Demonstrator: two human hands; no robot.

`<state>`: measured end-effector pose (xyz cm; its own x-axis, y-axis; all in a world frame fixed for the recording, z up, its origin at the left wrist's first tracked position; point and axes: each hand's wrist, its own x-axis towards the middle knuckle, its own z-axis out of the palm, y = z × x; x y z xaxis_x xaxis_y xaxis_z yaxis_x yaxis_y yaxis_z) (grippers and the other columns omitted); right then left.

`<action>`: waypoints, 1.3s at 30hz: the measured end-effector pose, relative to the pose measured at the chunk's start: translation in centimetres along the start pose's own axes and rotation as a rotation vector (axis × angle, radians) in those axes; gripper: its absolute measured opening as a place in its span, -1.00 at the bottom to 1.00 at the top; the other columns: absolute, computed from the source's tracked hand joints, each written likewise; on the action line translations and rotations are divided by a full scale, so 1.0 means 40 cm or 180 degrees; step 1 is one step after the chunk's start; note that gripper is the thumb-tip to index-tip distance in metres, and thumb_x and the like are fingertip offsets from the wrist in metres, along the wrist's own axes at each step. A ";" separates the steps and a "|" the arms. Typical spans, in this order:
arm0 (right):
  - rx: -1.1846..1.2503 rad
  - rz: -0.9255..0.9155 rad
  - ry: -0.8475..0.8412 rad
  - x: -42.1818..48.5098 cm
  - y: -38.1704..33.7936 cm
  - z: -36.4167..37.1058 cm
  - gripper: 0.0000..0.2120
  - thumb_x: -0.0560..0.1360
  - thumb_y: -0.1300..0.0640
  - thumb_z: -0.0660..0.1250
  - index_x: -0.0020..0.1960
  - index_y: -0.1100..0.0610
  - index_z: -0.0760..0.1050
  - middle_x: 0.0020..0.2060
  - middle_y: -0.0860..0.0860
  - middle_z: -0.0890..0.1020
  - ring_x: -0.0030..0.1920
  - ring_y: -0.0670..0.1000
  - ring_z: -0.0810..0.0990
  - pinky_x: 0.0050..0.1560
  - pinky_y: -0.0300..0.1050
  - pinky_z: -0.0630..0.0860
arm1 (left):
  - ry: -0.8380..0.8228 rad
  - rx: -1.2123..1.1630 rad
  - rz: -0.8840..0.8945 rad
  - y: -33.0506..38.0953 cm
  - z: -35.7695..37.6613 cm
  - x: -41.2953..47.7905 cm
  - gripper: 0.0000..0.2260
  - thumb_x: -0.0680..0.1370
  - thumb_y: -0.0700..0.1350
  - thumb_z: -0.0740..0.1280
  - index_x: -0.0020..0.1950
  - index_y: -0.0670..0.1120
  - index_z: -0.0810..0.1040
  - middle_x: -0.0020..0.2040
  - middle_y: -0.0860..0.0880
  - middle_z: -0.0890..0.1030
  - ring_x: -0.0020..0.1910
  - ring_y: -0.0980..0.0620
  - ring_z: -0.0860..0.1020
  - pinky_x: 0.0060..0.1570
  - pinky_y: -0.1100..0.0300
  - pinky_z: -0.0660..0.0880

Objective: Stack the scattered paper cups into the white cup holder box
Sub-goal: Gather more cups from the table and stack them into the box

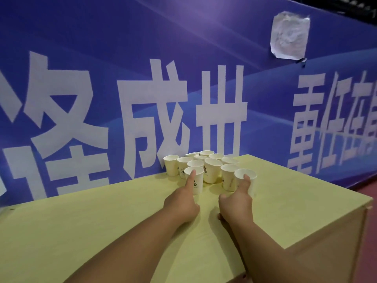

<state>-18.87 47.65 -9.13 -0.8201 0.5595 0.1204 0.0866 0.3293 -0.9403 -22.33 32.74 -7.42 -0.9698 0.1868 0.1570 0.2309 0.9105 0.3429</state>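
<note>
head: left hand [181,203], right hand [236,203] on cups [211,174] (thumbs at rims)

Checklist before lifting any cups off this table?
1. Left hand on front paper cup: one digit at the rim; grip cannot tell.
2. Right hand on rightmost paper cup: thumb over the rim; ok.
3. Cup cluster: front rows upright; ok.
4. Clearance: neighbouring cup stands tight against the rightmost one; not ok.
5. White cup holder box in view: not ok.
</note>
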 end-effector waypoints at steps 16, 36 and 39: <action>0.0537 -0.0375 0.0908 -0.026 0.009 -0.024 -0.86 0.51 0.20 0.42 -0.08 0.01 0.49 -0.19 -0.08 0.60 -0.16 0.02 0.56 -0.10 -0.02 0.52 | 0.0929 -0.0201 -0.0287 -0.077 -0.036 -0.058 -0.79 0.51 0.14 0.38 -0.01 0.08 0.44 -0.09 0.14 0.55 -0.08 0.04 0.57 -0.13 0.11 0.55; 0.0450 -0.1482 -0.1375 -0.423 -0.296 0.461 -0.75 0.48 -0.10 0.49 -0.11 0.03 0.50 -0.09 -0.11 0.58 -0.07 -0.06 0.56 -0.16 -0.26 0.51 | 0.1826 -0.0903 -0.1181 -0.574 -0.352 -0.422 -0.65 0.50 0.23 0.47 -0.06 0.09 0.35 -0.08 0.11 0.52 -0.15 0.12 0.50 -0.32 0.24 0.35; 0.0691 -0.1485 -0.1499 -0.474 -0.344 0.570 -0.67 0.45 -0.15 0.51 -0.15 0.07 0.49 -0.15 -0.07 0.60 -0.10 -0.01 0.59 -0.12 -0.07 0.63 | 0.2079 -0.1233 -0.1259 -0.669 -0.401 -0.455 -0.55 0.47 0.20 0.52 0.12 0.15 0.30 0.07 0.10 0.52 -0.04 0.08 0.53 -0.28 0.26 0.40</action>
<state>-17.41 15.19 -5.72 -0.9064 -0.0091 0.4224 -0.4092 0.2681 -0.8722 -9.60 -0.93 -4.60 -0.7721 -0.4765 0.4204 0.0111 0.6513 0.7587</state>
